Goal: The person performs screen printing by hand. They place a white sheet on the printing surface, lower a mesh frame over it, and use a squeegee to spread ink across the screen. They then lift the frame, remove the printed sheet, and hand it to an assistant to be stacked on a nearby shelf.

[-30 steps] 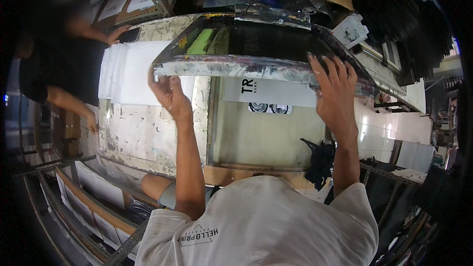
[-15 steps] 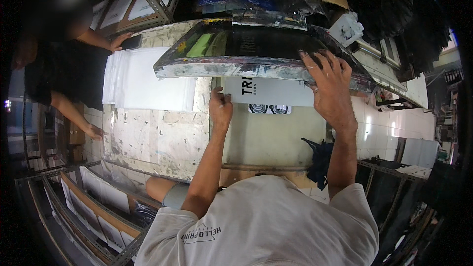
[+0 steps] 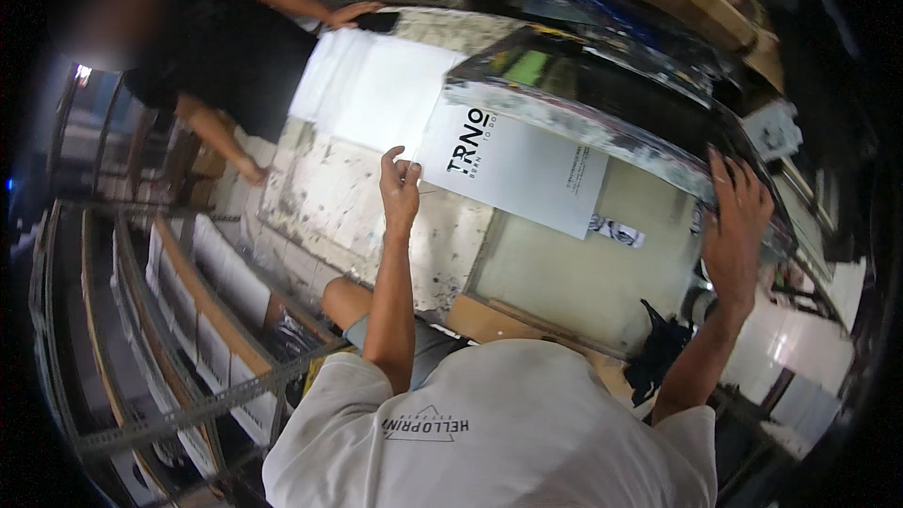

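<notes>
A white sheet [image 3: 527, 169] with black print on it slants from the printing bed over the paint-spotted table. My left hand [image 3: 399, 193] pinches its left edge between thumb and fingers. The screen-printing frame [image 3: 583, 119], its rim smeared with paint, is raised above the bed and covers the sheet's far edge. Fingers over the top of its near right rim, my right hand [image 3: 738, 226] grips the frame. Below the sheet, the pale bed [image 3: 574, 268] shows a small black-and-white printed strip [image 3: 618, 230].
White sheets [image 3: 376, 85] lie piled on the table [image 3: 376, 212] at far left. A co-worker's hand [image 3: 353, 14] rests beyond them. A metal rack [image 3: 216, 320] stands at near left. Dark cloth [image 3: 656, 353] hangs at the bed's near right corner.
My left hand has drawn the printed sheet leftward from under the frame, baring more of its print. My right hand stays on the frame. The whole view has turned.
</notes>
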`<state>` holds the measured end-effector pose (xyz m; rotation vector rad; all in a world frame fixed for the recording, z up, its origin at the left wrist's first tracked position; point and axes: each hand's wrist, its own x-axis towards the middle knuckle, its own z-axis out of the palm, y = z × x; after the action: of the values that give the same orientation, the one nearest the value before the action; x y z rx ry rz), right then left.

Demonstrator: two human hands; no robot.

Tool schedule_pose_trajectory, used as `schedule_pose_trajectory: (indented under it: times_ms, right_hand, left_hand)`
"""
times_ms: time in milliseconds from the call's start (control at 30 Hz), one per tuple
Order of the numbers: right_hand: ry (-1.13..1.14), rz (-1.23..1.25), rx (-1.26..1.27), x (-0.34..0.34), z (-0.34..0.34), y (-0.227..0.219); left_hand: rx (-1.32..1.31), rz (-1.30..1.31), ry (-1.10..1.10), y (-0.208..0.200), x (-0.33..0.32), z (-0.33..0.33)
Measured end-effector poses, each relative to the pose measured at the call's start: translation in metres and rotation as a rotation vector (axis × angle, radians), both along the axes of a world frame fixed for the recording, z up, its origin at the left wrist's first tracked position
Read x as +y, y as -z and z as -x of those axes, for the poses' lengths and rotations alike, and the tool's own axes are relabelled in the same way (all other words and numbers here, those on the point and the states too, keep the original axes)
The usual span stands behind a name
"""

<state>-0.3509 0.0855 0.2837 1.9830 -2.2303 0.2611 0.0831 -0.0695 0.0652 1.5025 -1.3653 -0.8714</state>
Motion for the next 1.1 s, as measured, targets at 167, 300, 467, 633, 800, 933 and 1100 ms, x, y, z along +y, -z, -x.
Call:
schedule_pose_trajectory:
  times_ms: [167,300,467,633,800,933,1100]
  right_hand:
    - [-0.001,-0.018,0.014,0.007,-0.001,0.013]
    - [0.006,-0.012,0.03,0.013,0.001,0.023]
    - [0.005,0.01,0.041,0.022,-0.002,0.042]
    - [-0.012,-0.017,0.015,0.035,-0.002,0.062]
    - [0.056,0.238,0.07,0.062,-0.004,0.087]
    - [0.128,0.402,-0.078,0.142,0.015,0.133]
    - [0.364,-0.035,-0.071,0.232,-0.012,0.172]
  left_hand:
    - [-0.349,0.096,-0.234,0.004,0.005,-0.092]
    - [-0.724,0.35,-0.558,-0.019,0.013,-0.077]
    - [0.444,0.104,0.01,-0.061,0.026,0.052]
    - [0.934,0.033,0.295,-0.086,0.039,0.129]
    - [0.884,0.051,0.165,-0.094,0.041,0.144]
    - [0.781,-0.079,0.087,-0.101,0.041,0.142]
    - [0.801,0.004,0.083,-0.098,0.045,0.138]
